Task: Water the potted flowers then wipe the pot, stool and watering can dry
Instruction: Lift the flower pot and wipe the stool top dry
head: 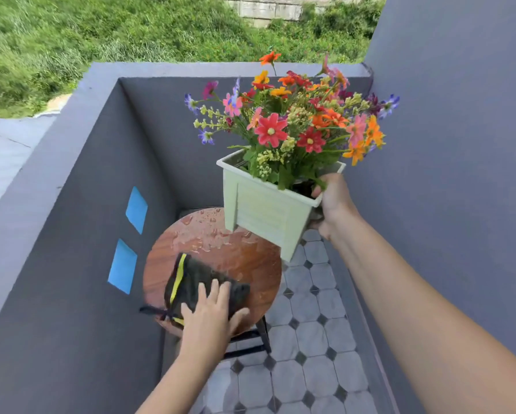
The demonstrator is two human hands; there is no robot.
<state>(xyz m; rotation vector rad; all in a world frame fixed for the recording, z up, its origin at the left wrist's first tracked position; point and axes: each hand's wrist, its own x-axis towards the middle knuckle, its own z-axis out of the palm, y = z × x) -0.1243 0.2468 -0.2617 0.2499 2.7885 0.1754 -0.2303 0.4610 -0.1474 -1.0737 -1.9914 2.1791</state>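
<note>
A pale green square pot (265, 210) full of colourful flowers (289, 121) hangs in the air above the stool's far right side, tilted. My right hand (328, 204) grips its right rim. Below it stands a round brown wooden stool (250, 258) with water drops on its far half. My left hand (212, 312) presses flat on a dark cloth with a yellow stripe (191, 282) lying on the stool's near left part. No watering can is in view.
Dark grey balcony walls close in on the left (71, 234), at the back and on the right (460, 144). Two blue patches (129, 237) are on the left wall. The floor (310, 354) has grey tiles with dark diamonds. Green vegetation lies beyond the parapet.
</note>
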